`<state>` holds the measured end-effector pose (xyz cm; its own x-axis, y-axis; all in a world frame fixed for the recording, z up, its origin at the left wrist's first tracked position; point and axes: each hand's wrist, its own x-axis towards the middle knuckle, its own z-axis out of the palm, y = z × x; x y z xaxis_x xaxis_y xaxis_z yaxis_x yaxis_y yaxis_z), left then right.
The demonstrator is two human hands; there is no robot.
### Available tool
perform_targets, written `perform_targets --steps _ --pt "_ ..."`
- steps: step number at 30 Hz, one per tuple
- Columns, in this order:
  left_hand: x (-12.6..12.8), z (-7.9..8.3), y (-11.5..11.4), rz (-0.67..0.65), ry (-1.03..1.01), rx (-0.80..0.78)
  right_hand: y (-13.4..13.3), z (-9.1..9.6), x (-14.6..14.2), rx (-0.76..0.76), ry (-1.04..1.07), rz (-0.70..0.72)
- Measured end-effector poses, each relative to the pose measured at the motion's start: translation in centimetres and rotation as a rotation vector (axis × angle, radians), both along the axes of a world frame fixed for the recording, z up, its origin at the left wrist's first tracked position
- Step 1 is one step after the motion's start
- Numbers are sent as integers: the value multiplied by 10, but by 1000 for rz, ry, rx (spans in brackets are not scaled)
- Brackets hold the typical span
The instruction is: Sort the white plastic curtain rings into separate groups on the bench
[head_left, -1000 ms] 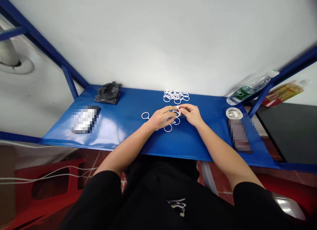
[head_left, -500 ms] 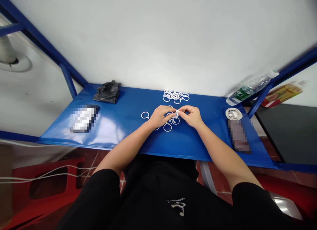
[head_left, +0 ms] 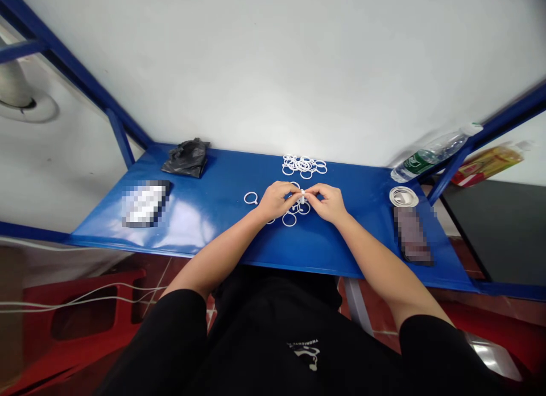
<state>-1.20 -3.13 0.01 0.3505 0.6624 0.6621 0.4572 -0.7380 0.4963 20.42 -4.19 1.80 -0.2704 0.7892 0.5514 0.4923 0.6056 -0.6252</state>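
My left hand (head_left: 275,201) and my right hand (head_left: 330,202) meet over the middle of the table, both closed in a pinch. Between the fingertips is a white plastic curtain ring (head_left: 302,197), seen edge-on and partly covered by the fingers. Several loose white rings (head_left: 289,226) lie on the table beneath and around the hands, some half hidden. Left of my left hand rests a single white ring (head_left: 256,202) with a small eyelet. Farther back, close to the wall, sits a pile of similar rings (head_left: 302,166).
The blue table (head_left: 213,214) holds a crumpled black plastic bag (head_left: 187,157) at back left and a blurred-out object (head_left: 146,203) at left. On the right are a coiled white cable (head_left: 403,197), a blurred dark phone-like object (head_left: 412,235) and a leaning water bottle (head_left: 426,157).
The pinched ring has turned slightly and the right fingertips have shifted a little left, closer to the left ones. The other things stay in place.
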Motion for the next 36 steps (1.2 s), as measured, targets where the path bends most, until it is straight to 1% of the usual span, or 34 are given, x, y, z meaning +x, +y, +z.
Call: perform_targets --steps 11,14,16,18,19,22,24,26,29,32,36 --pt "3 -6 5 19 2 17 3 -8 -4 -18 31 -23" --pt "2 -6 8 23 10 25 11 -12 0 -19 6 -31" --pt "-2 -5 12 25 11 37 21 -15 6 5 -32 -72" --pt "-9 -5 17 37 11 53 34 -21 15 22 -119 -146" --pt "-12 -6 20 51 13 59 40 -24 19 6 -190 -177" --pt "-24 -9 28 102 58 54 55 -35 27 -120 -423 -298" --pt "-29 -12 32 104 99 26 60 -42 28 -187 -553 -310" --pt "-32 -14 33 93 132 0 61 -46 25 -217 -638 -289" --pt "-32 -13 32 49 168 -21 58 -45 22 -220 -668 -272" --pt "-32 -10 30 -6 181 -23 55 -40 23 -197 -613 -292" --pt "-33 -9 29 -39 180 -35 52 -31 26 -176 -536 -305"
